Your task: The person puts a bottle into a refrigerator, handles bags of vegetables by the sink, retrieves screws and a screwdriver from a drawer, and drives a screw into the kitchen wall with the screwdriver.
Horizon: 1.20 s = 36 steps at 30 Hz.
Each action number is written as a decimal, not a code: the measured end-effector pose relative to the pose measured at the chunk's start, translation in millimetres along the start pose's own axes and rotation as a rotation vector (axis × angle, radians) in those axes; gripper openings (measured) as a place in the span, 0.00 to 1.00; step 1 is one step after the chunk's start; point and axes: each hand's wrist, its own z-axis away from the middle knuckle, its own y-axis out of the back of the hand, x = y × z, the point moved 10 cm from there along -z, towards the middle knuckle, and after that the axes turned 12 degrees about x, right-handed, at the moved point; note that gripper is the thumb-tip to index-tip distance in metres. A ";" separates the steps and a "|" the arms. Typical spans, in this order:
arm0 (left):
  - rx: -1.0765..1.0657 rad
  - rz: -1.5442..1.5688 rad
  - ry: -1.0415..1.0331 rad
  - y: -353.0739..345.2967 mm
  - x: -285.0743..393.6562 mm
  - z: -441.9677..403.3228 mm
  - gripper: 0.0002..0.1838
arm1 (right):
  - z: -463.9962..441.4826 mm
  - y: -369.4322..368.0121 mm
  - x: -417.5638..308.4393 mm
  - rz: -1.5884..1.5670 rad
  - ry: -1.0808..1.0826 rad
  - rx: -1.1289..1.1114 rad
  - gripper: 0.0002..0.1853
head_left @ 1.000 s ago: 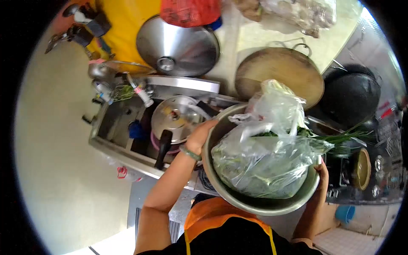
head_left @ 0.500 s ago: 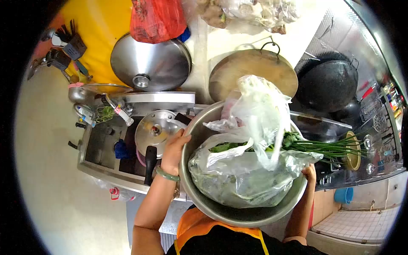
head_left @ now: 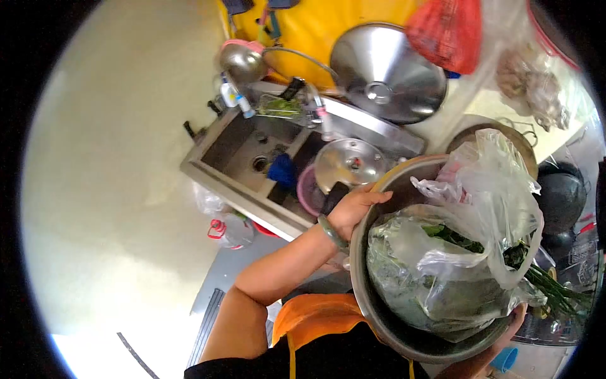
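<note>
A large metal basin (head_left: 361, 265) is held up in front of my body, tilted slightly. My left hand (head_left: 356, 211) grips its left rim, thumb over the edge, with a green bangle on the wrist. At the lower right my right hand (head_left: 516, 321) holds the opposite rim, partly hidden by plastic. Inside the basin lies a clear plastic bag (head_left: 442, 278) of leafy greens. Another whitish plastic bag (head_left: 495, 202) rests behind and over it. Long green stalks (head_left: 555, 290) stick out past the right rim.
A double sink (head_left: 243, 208) at the left holds a pot lid (head_left: 350, 165), a pink basin (head_left: 309, 189) and a blue cloth (head_left: 282, 170). Behind are a large metal lid (head_left: 388, 76), a red bag (head_left: 447, 35) and a round board (head_left: 524, 142). A black wok (head_left: 560, 196) is at right.
The view has swung left, so the sink and counter items appear farther right. The basin, still in both hands, now sits lower and farther right in view, its stalks angled downward.
</note>
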 end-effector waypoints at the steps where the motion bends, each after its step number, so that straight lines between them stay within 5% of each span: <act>1: 0.035 -0.026 -0.018 23.2 14.9 17.8 0.16 | 14.9 -13.8 -5.8 0.012 0.022 -0.040 0.21; 4: 0.029 0.067 -0.032 87.5 59.8 75.5 0.16 | 50.6 -104.4 -33.8 -0.131 -0.121 -0.031 0.20; 11: 0.462 -0.077 -0.420 271.1 175.6 216.8 0.21 | 127.5 -384.4 -39.3 -0.466 -0.607 -0.305 0.18; 13: 0.575 -0.124 -0.469 319.4 191.5 243.8 0.21 | 164.4 -469.3 -36.7 -0.560 -0.783 -0.502 0.21; 15: 0.653 -0.137 -0.544 354.8 210.6 264.5 0.21 | 213.7 -541.0 22.8 -0.531 -1.182 -0.416 0.14; 16: 0.711 -0.139 -0.556 374.8 218.5 272.1 0.20 | 222.7 -564.9 -40.6 -0.552 -1.145 -0.524 0.12; 25: 1.001 -0.214 -0.559 512.0 260.0 277.9 0.23 | 316.7 -747.4 27.2 -0.680 -1.517 -0.645 0.15; 29: 0.904 -0.163 -0.587 569.5 264.9 247.0 0.24 | 313.3 -762.9 63.3 -0.443 -1.322 -0.765 0.21; 34: 0.821 -0.167 -0.508 614.8 293.1 226.4 0.25 | 258.9 -789.3 21.2 0.137 -0.348 -1.086 0.17; 36: 0.775 -0.173 -0.472 597.5 309.7 217.6 0.25 | 229.5 -791.8 -35.9 0.186 -0.220 -1.053 0.15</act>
